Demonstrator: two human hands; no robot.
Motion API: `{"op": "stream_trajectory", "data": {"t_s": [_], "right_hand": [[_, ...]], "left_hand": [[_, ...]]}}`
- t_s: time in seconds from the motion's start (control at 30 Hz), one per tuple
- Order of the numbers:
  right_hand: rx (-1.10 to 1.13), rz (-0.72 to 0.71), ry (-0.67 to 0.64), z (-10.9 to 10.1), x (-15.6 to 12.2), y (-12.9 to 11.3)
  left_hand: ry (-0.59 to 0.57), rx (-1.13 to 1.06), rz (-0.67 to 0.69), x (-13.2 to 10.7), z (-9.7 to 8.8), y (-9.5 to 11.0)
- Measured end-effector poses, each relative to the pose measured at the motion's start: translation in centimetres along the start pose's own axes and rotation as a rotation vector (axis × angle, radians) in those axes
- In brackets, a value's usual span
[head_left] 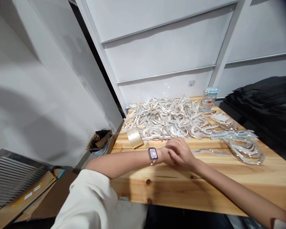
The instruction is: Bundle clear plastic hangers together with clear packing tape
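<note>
Over the wooden table, my two hands meet in front of a pile of strips. My left hand (166,156) comes in from the left, and its fingers are hidden behind the other hand. On its wrist is a smartwatch (153,154) with a lit screen. My right hand (182,152) lies across my left hand, fingers bent over it. Just beyond my hands spreads a heap of shiny curved strips (168,119), white and silvery with some copper tones. A single wavy strip (211,151) lies right of my hands. A wide tape roll (134,138) stands left of them.
Bundled curved strips (244,148) lie at the table's (219,181) right side. A clear bottle with a blue lid (207,101) stands at the back. Left of the table are an open carton (98,141) and flattened cardboard (47,197). Dark stacked material (267,101) sits beyond the right edge.
</note>
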State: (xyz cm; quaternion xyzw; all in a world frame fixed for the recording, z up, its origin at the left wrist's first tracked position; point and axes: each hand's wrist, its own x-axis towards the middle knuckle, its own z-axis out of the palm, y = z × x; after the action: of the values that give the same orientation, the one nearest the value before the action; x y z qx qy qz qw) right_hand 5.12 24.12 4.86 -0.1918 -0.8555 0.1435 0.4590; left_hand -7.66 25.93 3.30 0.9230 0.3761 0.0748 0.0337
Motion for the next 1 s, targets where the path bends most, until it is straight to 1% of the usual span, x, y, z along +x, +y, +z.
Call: {"op": "stream_trajectory", "data": {"t_s": [0.07, 0.13, 0.23, 0.3, 0.37, 0.47, 0.57, 0.67, 0.77, 0.87, 1.0], "right_hand": [[-0.004, 0.057, -0.033, 0.8, -0.5, 1.4], [-0.010, 0.123, -0.072, 1.5, -0.7, 2.4], [-0.028, 0.193, -0.115, 2.1, -0.4, 3.0], [-0.045, 0.207, -0.132, 2.3, 0.0, 3.0], [-0.061, 0.210, -0.139, 2.3, 0.2, 2.8], [-0.067, 0.209, -0.152, 2.2, 0.2, 2.7], [-0.038, 0.220, -0.189, 1.8, 0.0, 2.7], [0.014, 0.250, -0.234, 1.5, -0.4, 3.0], [0.050, 0.270, -0.271, 1.4, -1.0, 3.4], [0.051, 0.269, -0.285, 1.2, -1.4, 3.7], [0.019, 0.251, -0.263, 0.8, -1.6, 3.8]], "left_hand": [[-0.066, -0.040, 0.055, -0.7, 0.6, -0.1], [-0.082, -0.054, 0.062, -1.5, 0.7, -0.3], [-0.002, -0.039, -0.011, -2.5, 0.4, -0.6], [0.068, -0.029, -0.066, -2.9, 0.2, -0.9], [0.106, -0.017, -0.082, -3.0, 0.3, -1.3], [0.107, -0.012, -0.067, -2.9, 0.5, -1.6], [0.067, -0.030, -0.065, -2.8, 0.7, -1.6], [0.018, -0.063, -0.083, -2.7, 1.2, -1.3], [-0.007, -0.068, -0.106, -2.6, 2.0, -0.8], [-0.021, -0.055, -0.076, -2.5, 2.4, 0.1], [0.023, -0.021, 0.003, -2.4, 2.1, 1.5]]}}
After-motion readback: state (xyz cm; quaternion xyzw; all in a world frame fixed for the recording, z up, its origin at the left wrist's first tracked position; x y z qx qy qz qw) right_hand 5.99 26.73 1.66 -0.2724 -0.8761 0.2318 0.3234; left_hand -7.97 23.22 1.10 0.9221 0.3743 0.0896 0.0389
